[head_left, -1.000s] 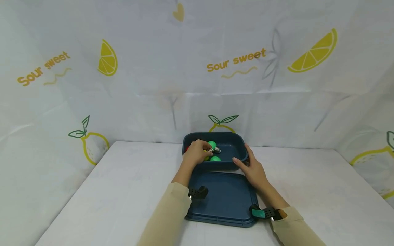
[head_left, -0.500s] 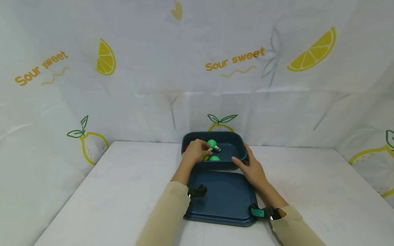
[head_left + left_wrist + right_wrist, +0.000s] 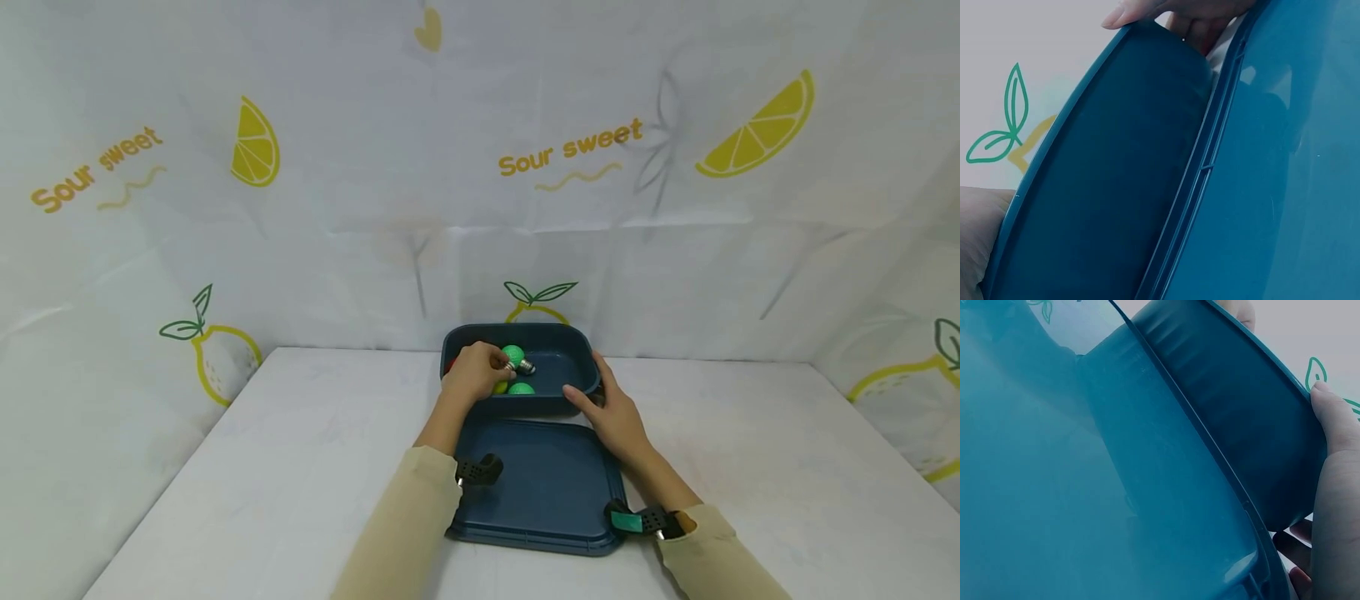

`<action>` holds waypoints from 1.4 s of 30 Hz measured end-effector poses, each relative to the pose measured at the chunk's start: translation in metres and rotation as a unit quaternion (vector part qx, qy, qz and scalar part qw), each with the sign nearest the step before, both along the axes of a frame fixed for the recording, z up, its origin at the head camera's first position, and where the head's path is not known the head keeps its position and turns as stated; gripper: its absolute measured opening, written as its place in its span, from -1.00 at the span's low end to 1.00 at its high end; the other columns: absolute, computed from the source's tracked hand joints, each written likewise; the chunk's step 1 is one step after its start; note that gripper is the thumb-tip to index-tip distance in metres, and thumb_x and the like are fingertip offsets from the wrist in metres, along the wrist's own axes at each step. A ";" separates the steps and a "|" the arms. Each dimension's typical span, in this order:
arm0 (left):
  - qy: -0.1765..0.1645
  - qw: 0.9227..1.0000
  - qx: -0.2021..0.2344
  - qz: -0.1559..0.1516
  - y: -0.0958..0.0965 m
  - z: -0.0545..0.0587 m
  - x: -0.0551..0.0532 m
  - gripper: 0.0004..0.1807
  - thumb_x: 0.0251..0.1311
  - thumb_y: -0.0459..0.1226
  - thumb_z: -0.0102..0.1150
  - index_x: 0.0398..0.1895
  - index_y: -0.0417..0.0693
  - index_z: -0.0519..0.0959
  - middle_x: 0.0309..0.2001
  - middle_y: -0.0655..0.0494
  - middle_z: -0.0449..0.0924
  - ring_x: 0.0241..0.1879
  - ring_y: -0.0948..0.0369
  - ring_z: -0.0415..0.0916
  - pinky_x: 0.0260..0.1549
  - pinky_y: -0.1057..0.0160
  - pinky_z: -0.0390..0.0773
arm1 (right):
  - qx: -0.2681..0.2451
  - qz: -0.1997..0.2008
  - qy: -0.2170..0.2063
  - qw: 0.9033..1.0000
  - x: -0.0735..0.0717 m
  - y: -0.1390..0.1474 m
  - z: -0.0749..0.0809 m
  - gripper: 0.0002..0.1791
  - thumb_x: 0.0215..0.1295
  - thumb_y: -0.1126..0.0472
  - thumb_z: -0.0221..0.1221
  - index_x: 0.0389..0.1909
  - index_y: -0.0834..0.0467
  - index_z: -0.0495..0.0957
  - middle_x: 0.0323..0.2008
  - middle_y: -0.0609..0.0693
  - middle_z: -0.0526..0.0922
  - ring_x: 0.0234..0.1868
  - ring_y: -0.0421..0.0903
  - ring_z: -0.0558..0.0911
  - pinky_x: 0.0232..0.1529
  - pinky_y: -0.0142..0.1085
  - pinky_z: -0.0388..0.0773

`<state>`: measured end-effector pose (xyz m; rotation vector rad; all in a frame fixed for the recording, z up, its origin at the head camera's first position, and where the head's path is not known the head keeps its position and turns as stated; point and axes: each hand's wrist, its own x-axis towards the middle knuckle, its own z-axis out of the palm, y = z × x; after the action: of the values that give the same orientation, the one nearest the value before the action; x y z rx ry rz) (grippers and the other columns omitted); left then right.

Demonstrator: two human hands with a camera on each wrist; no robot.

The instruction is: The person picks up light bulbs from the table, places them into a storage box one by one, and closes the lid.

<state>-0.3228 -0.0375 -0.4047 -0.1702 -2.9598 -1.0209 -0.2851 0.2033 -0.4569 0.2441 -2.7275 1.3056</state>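
Observation:
A dark blue plastic box stands uncovered at the back of the table, with several toy-like light bulbs inside. My left hand reaches over its left part, its curled fingers at the metal screw base of a light bulb; that bulb's globe is hidden by the hand. A green bulb lies right behind, another green bulb near the front wall. Bits of a yellow bulb and a red one show around the hand. My right hand grips the box's right end, thumb on the rim.
The dark blue lid lies flat on the white table, just in front of the box, under both wrists. Behind the box rises a white cloth with lemon prints. Each wrist wears a black strap.

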 end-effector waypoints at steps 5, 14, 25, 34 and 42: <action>0.005 1.000 0.002 -0.001 -0.001 -0.001 0.000 -0.68 0.30 -0.07 0.32 0.07 0.09 0.71 -0.01 0.13 0.74 0.01 0.12 0.65 -0.13 0.02 0.66 | 0.000 -0.002 0.004 1.000 -0.001 0.000 -0.001 -0.04 0.46 -0.22 0.08 0.65 -0.03 -0.22 0.49 0.33 0.28 0.38 0.31 0.46 0.23 0.18 0.53; 0.026 0.999 0.022 -0.003 -0.001 -0.002 0.000 -0.67 0.33 -0.11 0.29 0.12 0.07 0.69 -0.02 0.10 0.76 0.00 0.12 0.68 -0.12 0.04 0.69 | 0.002 -0.004 0.009 1.000 -0.001 0.000 -0.002 -0.05 0.45 -0.22 0.08 0.65 -0.04 -0.21 0.47 0.33 0.32 0.37 0.30 0.49 0.23 0.18 0.53; 0.239 0.953 0.183 -0.043 -0.025 -0.003 0.012 -0.65 0.36 -0.20 0.26 0.14 -0.14 0.63 0.01 -0.03 0.72 0.05 0.04 0.67 0.12 0.00 0.65 | -0.056 0.013 -0.060 0.997 0.007 0.004 0.024 -0.04 0.50 -0.29 -0.04 0.65 -0.06 -0.34 0.63 0.23 -0.06 0.57 0.30 0.14 0.49 0.27 0.18; 0.291 0.945 0.139 -0.060 -0.088 -0.003 0.052 -0.51 0.27 -0.20 0.35 0.24 -0.11 0.55 0.21 -0.05 0.59 0.23 0.00 0.53 0.23 -0.07 0.58 | 0.024 0.045 -0.019 0.998 0.030 0.026 0.039 -0.12 0.52 -0.16 0.02 0.63 0.14 -0.11 0.58 0.32 0.06 0.53 0.37 0.19 0.44 0.30 0.23; 0.156 0.981 0.099 -0.054 -0.136 -0.020 0.095 -0.29 0.21 -0.02 0.39 0.41 0.04 0.41 0.39 0.01 0.46 0.39 -0.07 0.39 0.35 -0.22 0.42 | 0.068 0.076 0.051 0.993 0.058 0.055 0.033 -0.22 0.42 0.00 0.20 0.58 0.01 0.13 0.47 0.25 0.34 0.46 0.32 0.30 0.31 0.40 0.26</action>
<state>-0.2281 -0.1733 -0.4250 -0.4468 -2.5765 -1.1707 -0.2275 0.2580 -0.4243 0.5244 -2.7584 1.1060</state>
